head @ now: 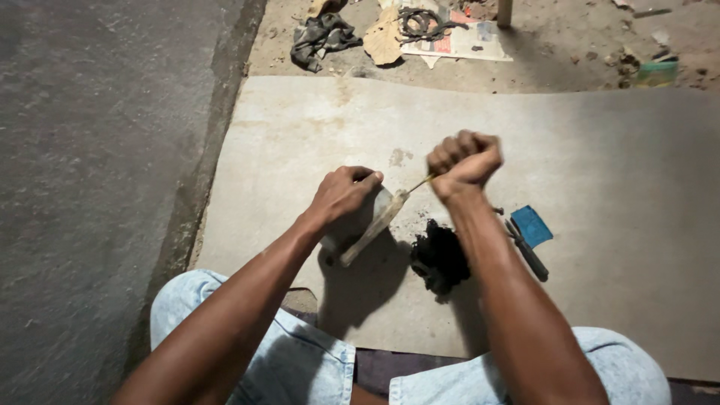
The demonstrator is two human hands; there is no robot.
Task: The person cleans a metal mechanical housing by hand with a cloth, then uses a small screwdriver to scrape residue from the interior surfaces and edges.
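My left hand [341, 193] grips a grey rounded object [367, 221] with a flat pale strip along it, held just above a grey mat [600, 187]. My right hand [465, 161] is clenched in a fist to its right, pulling a thin yellowish strand [418, 182] that runs taut from the grey object up into the fist. A heap of black material [439, 259] lies on the mat under my right forearm. How the strand is fixed to the object is hidden.
A dark tool [529, 251] and a blue scrap [532, 225] lie right of my forearm. Rags [321, 37], paper [457, 41] and a coiled band [420, 22] litter the dirt floor beyond the mat. A dark paved strip [97, 150] runs along the left.
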